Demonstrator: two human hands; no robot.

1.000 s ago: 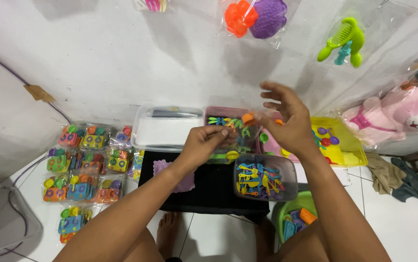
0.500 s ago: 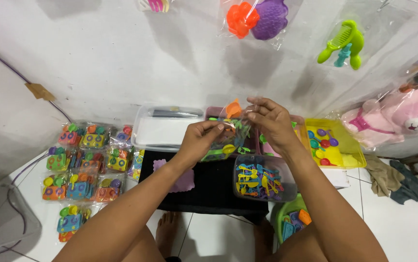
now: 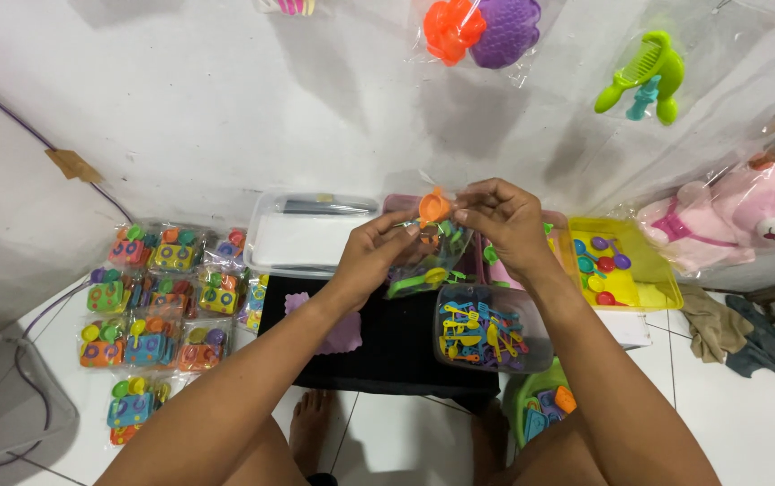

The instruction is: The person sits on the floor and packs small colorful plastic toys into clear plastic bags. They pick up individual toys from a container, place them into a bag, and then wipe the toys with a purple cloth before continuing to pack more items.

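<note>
Now both hands meet above the black surface (image 3: 387,346). A second ago the right hand (image 3: 509,225) was spread open over the tubs; it has since closed in, fingers pinching an orange toy piece (image 3: 433,207) at the mouth of a clear bag (image 3: 423,256) that the left hand (image 3: 374,252) grips. Filling looks underway. Beyond, the bag's contents blur together, and packed sets (image 3: 158,292) lie left.

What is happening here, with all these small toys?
A person seated on the floor holds a clear plastic bag of small toy pieces in the left hand, above a black tray. The right hand puts an orange piece at the bag's mouth. Finished toy packs lie to the left, and a tub of tiny utensils stands beside.
</note>
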